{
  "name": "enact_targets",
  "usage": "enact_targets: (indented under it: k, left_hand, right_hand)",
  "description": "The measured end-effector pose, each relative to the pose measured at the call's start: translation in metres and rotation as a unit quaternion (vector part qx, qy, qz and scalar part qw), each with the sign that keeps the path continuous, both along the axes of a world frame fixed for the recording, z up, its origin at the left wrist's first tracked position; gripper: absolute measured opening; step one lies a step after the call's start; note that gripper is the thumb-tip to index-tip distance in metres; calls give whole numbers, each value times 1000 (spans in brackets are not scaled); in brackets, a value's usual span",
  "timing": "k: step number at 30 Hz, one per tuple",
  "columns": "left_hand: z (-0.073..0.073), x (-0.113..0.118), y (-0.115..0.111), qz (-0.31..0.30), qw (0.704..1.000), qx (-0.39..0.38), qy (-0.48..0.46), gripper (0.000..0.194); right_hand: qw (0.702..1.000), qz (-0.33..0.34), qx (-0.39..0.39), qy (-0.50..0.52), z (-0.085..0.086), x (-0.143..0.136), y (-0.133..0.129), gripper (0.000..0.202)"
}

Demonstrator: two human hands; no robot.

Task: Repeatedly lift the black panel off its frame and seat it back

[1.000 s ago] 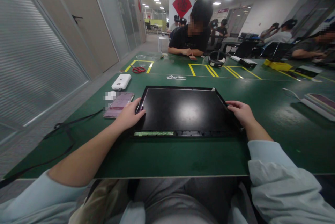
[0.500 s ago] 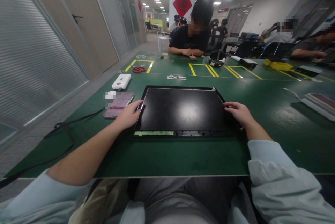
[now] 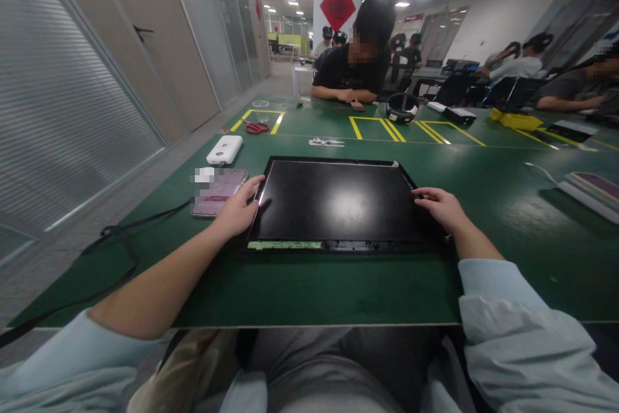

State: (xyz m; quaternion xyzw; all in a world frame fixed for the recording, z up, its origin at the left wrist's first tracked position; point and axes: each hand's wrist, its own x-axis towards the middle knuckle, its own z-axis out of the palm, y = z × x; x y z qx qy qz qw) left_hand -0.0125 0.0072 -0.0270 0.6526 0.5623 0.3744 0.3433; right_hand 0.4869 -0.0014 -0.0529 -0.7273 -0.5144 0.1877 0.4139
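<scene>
A black display panel (image 3: 333, 200) lies on the green table (image 3: 309, 294), with a light green strip (image 3: 285, 245) along its near edge at the left. My left hand (image 3: 240, 208) is at the panel's left edge, fingertips and thumb on the frame with a gap between them. At the right edge, my right hand (image 3: 441, 208) grips the frame between thumb and fingers. Just left of my left hand is a phone (image 3: 213, 203), partly behind that hand.
Beyond the phone sits a white power bank (image 3: 225, 150). Red scissors (image 3: 256, 127), white scraps (image 3: 326, 142) and a black headset (image 3: 402, 108) are farther back. A person (image 3: 353, 68) leans on the far edge. A black cable (image 3: 145, 218) runs at left.
The fingers of my left hand have shifted up along the panel's left edge and spread from the thumb. My right hand and the panel are nearly unchanged.
</scene>
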Motion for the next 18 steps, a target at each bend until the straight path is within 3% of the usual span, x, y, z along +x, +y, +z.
enact_targets:
  k: [4,8,18]
  left_hand:
    - [5,6,-3,11,990,-37,-134,77]
    - [16,14,-8,49,975,-62,-207,71]
    - [23,22,-11,131,947,-84,-281,64]
  right_hand:
    - [1000,2,1,-10,1,-1,-1,35]
    - [1000,11,-1,-18,2,-1,-1,35]
    - [999,13,-7,-36,5,0,-2,32]
